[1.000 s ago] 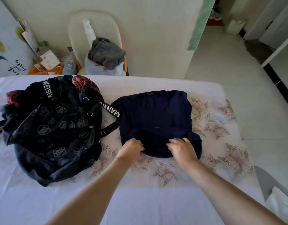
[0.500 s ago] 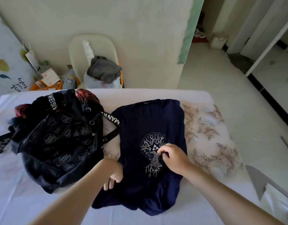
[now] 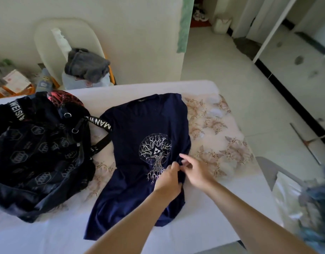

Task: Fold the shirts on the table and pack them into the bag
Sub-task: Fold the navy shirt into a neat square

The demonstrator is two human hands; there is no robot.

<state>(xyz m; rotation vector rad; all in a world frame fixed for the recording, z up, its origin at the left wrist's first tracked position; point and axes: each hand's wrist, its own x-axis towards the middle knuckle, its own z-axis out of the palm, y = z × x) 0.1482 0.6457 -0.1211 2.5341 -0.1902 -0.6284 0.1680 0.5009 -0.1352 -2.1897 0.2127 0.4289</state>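
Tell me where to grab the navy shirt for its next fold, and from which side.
Take the shirt by its right side edge, about mid-length, coming from the right, where the left hand and right hand pinch it now. It lies flat, print up, collar away, so that long edge should lift freely; the left edge lies close to the strap of the bag.

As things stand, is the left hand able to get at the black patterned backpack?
Probably yes, once it lets go: the left hand grips the navy tree-print shirt, and only flat shirt lies between it and the black patterned backpack.
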